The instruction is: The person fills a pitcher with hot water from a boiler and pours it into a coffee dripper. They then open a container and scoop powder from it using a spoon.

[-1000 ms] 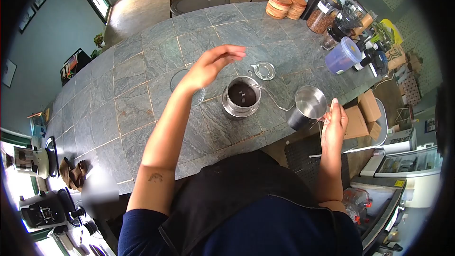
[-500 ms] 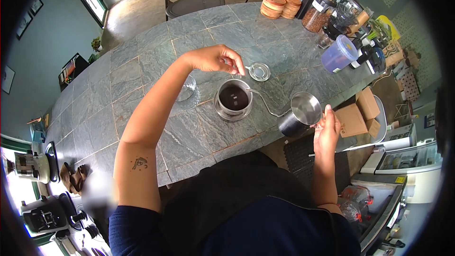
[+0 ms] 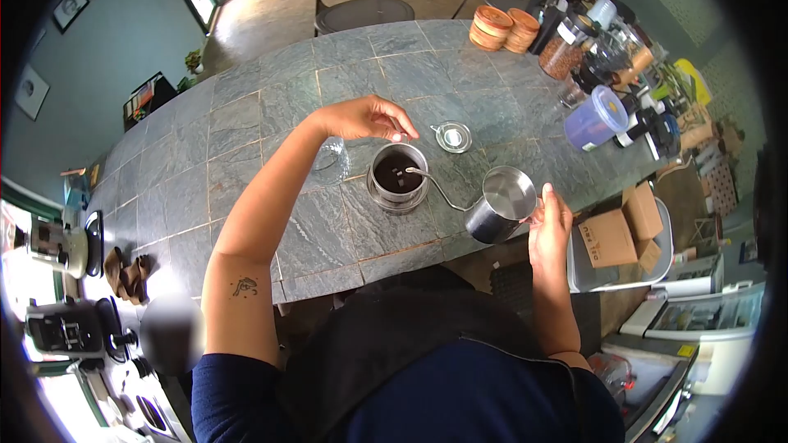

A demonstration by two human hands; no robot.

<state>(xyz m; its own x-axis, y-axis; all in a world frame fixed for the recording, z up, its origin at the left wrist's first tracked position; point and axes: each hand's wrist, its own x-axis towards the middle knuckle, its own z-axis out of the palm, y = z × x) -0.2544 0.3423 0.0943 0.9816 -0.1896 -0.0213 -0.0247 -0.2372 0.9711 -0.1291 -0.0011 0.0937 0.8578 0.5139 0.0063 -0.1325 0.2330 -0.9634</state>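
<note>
My right hand point(image 3: 551, 226) grips the handle side of a steel gooseneck kettle point(image 3: 492, 220), whose lid is off and whose thin spout reaches over the rim of a metal cup point(image 3: 398, 199). Dark liquid or wet grounds point(image 3: 396, 171) show inside that cup, which stands on a saucer-like base. Over the cup's far rim, my left hand point(image 3: 382, 120) is bent, with fingers curled together near a thin piece; what it pinches is too small to name. A round lid point(image 3: 452, 137) lies just beyond the cup. Beside my left wrist stands a clear glass point(image 3: 331, 159).
Wooden coasters point(image 3: 491, 29), a jar of beans point(image 3: 564, 47) and a purple-tinted tub point(image 3: 594, 118) stand at the back right of the tiled table point(image 3: 271, 107). A cardboard box point(image 3: 608, 238) sits in a bin beyond the right edge. Grinders are at the left.
The kettle has moved slightly left relative to the cup, so its spout tip reaches further over the opening. The camera view has shifted. My left hand remains above the far rim.
</note>
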